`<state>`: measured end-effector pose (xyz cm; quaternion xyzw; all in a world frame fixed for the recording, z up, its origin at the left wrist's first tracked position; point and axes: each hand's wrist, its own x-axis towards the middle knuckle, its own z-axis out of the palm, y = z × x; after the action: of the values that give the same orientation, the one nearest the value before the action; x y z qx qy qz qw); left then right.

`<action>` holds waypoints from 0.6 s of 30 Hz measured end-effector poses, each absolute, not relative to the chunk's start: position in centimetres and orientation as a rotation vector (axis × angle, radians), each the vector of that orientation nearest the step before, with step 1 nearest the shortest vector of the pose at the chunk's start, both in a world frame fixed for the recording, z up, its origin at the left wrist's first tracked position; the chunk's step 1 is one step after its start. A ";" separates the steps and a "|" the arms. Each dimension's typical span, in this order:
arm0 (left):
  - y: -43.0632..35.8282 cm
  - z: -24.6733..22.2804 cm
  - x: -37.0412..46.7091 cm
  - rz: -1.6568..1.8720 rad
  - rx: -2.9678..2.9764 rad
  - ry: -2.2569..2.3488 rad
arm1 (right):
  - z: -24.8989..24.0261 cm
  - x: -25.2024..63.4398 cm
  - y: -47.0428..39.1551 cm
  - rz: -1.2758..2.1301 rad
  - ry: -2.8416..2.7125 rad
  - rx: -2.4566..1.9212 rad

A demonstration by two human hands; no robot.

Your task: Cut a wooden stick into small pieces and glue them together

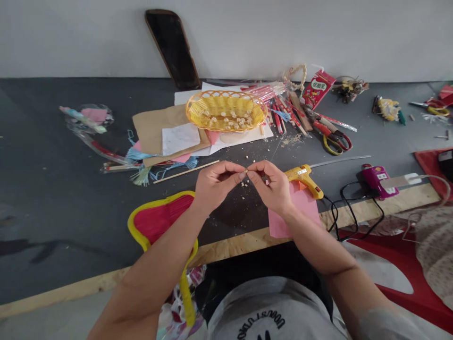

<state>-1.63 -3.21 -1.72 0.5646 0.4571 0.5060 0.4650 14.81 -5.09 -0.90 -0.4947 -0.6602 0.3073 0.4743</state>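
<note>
My left hand point(220, 183) and my right hand point(271, 185) meet fingertip to fingertip above the dark table, both pinching one tiny pale piece point(247, 171) between them. What the piece is cannot be made out. Small crumbs and bits lie on the table below. Beyond the hands, a yellow woven basket point(226, 111) holds several small pale pieces. Just right of my right hand lies a yellow glue gun point(305, 180), partly over a pink sheet point(293, 212). A thin stick point(186, 172) rests on the table to the left of my left hand.
A phone point(173, 47) leans on the wall. Scissors point(332, 139), pliers, sticks and a red carton point(318, 89) lie at the back right. A purple device point(380, 182) with cables sits at the right. A red and yellow fabric piece point(159, 219) is under my left forearm.
</note>
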 end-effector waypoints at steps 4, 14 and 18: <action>-3.3 -1.6 -1.7 1.205 1.416 1.159 | -1.0 14.9 -5.0 0.732 -1.642 -1.194; -3.2 -1.8 -1.6 1.167 1.249 1.095 | -1.4 14.8 -4.9 0.741 -1.627 -1.170; -3.0 -2.2 -1.9 1.070 1.161 1.019 | -1.3 15.0 -5.0 0.752 -1.608 -1.150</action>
<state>-1.91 -2.98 -2.22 0.4987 0.4376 0.4597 0.5903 14.96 -4.99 -1.33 -0.4736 -0.6622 0.3097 0.4912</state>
